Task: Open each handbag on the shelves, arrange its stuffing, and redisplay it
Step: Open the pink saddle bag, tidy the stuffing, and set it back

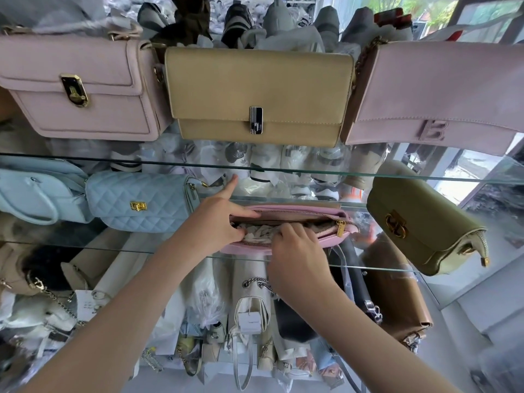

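Carefully now: pink handbag (297,214) lying unzipped on the middle glass shelf (397,269), between a light-blue quilted bag (141,199) and an olive flap bag (419,225), mouth turned upward, white paper stuffing (258,232) showing inside. Left hand (218,219) at the left end of the mouth, thumb laid along the far lip, index finger stuck straight out, other fingers curled down into the opening and gripping that end. Right hand (295,248) hooked over the near lip, fingers bent with tips buried in the paper, apparently pinching a wad. Best handled by spreading the mouth with the left and working the paper with the right: push crumpled wads toward the corners and base first, then plump the middle, aiming for even fullness with no bulge above the zip line (paper caught in the teeth likely to jam the slider). Mind the gold zip pull (341,227) at the right end; leave free for closing. Avoid dragging the bag toward the shelf's front edge, close under the right wrist. Press gently, soft sides probably denting under hard pokes. Closing and standing the bag upright not yet due.
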